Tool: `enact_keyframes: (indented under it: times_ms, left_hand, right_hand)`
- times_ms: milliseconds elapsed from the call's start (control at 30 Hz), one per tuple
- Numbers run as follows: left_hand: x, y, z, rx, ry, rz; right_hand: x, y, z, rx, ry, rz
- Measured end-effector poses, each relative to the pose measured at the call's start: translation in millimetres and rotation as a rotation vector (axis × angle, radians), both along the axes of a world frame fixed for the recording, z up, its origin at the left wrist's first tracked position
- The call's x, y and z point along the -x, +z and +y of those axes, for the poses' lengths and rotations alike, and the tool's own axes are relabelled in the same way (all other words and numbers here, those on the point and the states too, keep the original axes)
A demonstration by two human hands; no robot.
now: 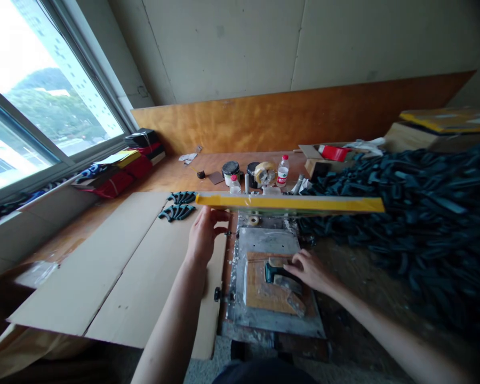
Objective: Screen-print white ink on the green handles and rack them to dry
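My right hand [309, 270] pinches the end of a dark green curved plastic piece [272, 273], which lies on a wooden block fixture [258, 293]. The block rests on a grey metal plate [240, 314] of a small bench press. Across the back of the plate, a long frame with a yellow taped edge [296, 203] is raised. Just under its left end is my left hand [205, 234], with thumb and fingers apart and nothing visible between them. Two rows of similar dark green pieces [177, 213] lie on the cardboard [144, 277] at left.
A large heap of dark green pieces [424, 213] covers the right side. Behind the frame stand an open tub [231, 169], a plastic bottle with a red cap [282, 172] and a tape roll [265, 174]. Red and black boxes [138, 162] line the window sill.
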State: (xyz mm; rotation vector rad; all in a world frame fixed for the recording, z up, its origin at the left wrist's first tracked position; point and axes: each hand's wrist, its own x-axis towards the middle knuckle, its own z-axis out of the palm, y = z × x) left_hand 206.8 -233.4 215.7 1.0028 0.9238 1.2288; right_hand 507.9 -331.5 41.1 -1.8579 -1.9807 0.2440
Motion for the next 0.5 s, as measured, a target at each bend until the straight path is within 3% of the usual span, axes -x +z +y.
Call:
enact_keyframes:
  times_ms: [67,133,200,233,267,300,333,367,433,500]
  left_hand:
    - [-7,1.5,1,-0.023,0.015,-0.006]
    - [-14,-14.3,-15,-0.007,0.09,-0.006]
    - [-23,-46.4,-47,0.15,0.043,0.025]
    - [-29,-66.2,-67,0.288,-0.07,0.061]
    - [-36,-86.6,-88,0.483,-0.289,0.103]
    - [-42,-106.1,-107,0.637,-0.42,0.096]
    - [-47,-123.6,-122,0.709,-0.445,0.025]
    - [-50,-138.3,-133,0.775,-0.431,-0.035]
    - [-46,-159.1,-138,0.829,-0.277,-0.08]
    - [-22,-172.3,-121,0.776,-0.087,0.076]
  right_hand:
    - [19,-16.0,-11,0.041,0.042,-0.063]
    - [34,-19.5,-17,0.105,0.002,-0.061]
    - [51,-13.8,-26,0.125,-0.083,0.019]
    - [62,-9.3,-32,0.095,-0.126,0.065]
    - [74,-4.9,-39,0.044,-0.148,0.101]
    - [87,-1.1,-46,-0.019,-0.13,0.124]
    - [98,1.6,-52,-0.075,-0.053,0.136]
    - [104,3.2,-55,-0.112,0.063,0.143]
    - [97,3.2,-49,-0.131,0.268,0.139]
    - [56,0.5,-27,-0.099,0.21,0.064]
